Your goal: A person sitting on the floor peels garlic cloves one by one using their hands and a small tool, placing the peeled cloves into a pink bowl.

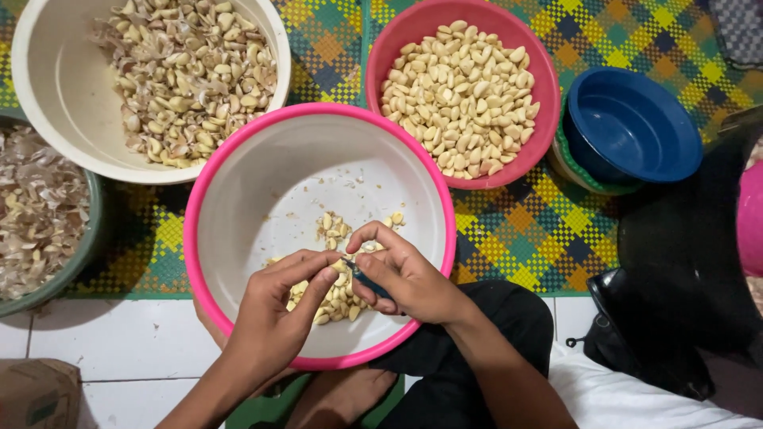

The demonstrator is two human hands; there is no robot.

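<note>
A: Five bowls sit on a woven mat (548, 230) of yellow, green and blue checks, laid over white floor tiles (127, 342). Confirm the layout.

B: Confirmed. Nearest the person: a pink-rimmed white basin (262, 175) with a small heap of peeled garlic cloves (338, 298) at its bottom. Upper left: a cream bowl (56, 87) of cloves mixed with skins. Far left: a green bowl (91, 238) of papery skins. Top centre: a pink bowl (540, 87) of clean peeled cloves. Right: an empty blue bowl (628, 127) stacked in another bowl. A black bag (683, 262) lies at the right edge; a cardboard box corner (36, 393) shows at lower left.

A: State the grip, left side.

B: The left hand (274, 318) hovers over the basin with fingers curled narrow, thumb and fingertips pinched on one garlic clove (338, 267), just above the heap.

A: Right side?

B: The right hand (401, 274) is closed around a small knife (364, 278) with a dark handle. Its tip meets the pinched clove. The blade itself is mostly hidden between the fingers.

A: Hand spacing?

B: Touching at the fingertips, both inside the basin's rim.
</note>
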